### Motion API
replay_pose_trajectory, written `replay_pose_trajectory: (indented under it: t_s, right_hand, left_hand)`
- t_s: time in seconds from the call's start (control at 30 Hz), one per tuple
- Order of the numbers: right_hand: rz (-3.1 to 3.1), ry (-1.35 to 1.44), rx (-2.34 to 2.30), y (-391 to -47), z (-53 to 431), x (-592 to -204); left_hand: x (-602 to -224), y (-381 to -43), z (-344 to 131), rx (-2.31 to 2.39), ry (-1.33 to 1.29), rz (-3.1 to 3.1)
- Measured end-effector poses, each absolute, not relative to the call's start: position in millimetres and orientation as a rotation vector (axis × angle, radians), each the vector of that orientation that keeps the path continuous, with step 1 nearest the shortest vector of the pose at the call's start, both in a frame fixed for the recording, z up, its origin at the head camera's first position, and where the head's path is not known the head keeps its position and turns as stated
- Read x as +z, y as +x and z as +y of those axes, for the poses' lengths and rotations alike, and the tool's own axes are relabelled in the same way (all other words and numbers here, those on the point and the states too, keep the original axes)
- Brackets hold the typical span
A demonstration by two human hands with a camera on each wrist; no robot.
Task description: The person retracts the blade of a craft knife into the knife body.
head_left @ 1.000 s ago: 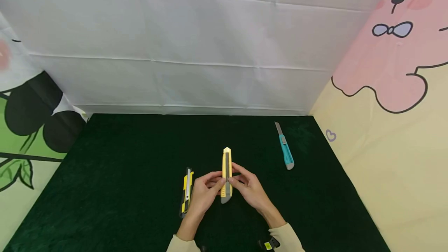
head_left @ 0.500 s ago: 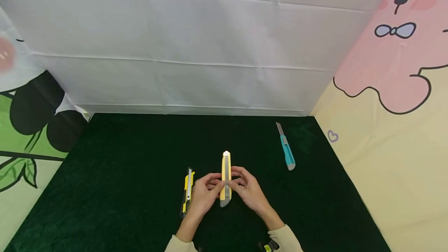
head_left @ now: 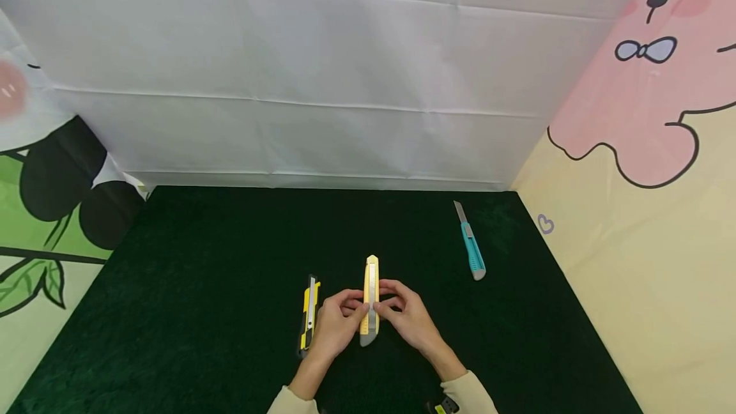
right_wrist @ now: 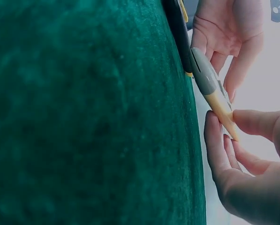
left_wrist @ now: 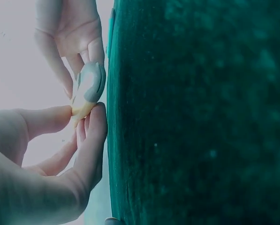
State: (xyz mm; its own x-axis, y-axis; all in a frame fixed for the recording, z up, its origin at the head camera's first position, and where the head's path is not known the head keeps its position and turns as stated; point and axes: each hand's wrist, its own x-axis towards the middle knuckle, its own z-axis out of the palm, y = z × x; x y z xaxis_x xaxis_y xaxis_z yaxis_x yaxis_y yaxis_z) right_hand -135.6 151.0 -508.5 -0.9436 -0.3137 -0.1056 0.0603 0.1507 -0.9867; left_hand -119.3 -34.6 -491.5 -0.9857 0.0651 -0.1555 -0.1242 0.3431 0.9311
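Observation:
Between both hands is a yellow box cutter (head_left: 372,273) with a grey butt end, its tip pointing away from the person. The left hand (head_left: 335,321) pinches its left side, thumb on the face near the slider. From the other side the right hand (head_left: 411,318) pinches it, thumb also at the slider. In the left wrist view the cutter's grey end (left_wrist: 90,82) shows between the fingertips; the right wrist view shows the grey end (right_wrist: 203,70) and yellow body too. No blade is visible past its tip.
Left of the left hand lies a black and yellow box cutter (head_left: 308,315). A teal box cutter (head_left: 471,248) with its blade out lies at the back right. Both are on the dark green cloth (head_left: 230,260). A white sheet (head_left: 345,82) hangs behind.
Both hands have drawn slightly toward the person with the yellow box cutter. The grey strip along its slot looks brighter now. The other two cutters have stayed on the cloth.

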Motion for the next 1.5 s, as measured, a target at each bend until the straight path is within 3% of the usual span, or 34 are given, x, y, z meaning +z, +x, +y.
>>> replay_pose_trajectory:
  t_s: [0.9,1.5]
  right_hand:
    - [2.268,-0.160,-1.651,-132.6,147.4,-509.7]
    - [2.400,-0.257,-1.530,-134.0,149.2,-507.9]
  left_hand:
    - [-494.8,-118.5,-32.3,1.577,-0.066,2.363]
    - [-496.8,-120.0,-28.0,1.514,-0.086,2.471]
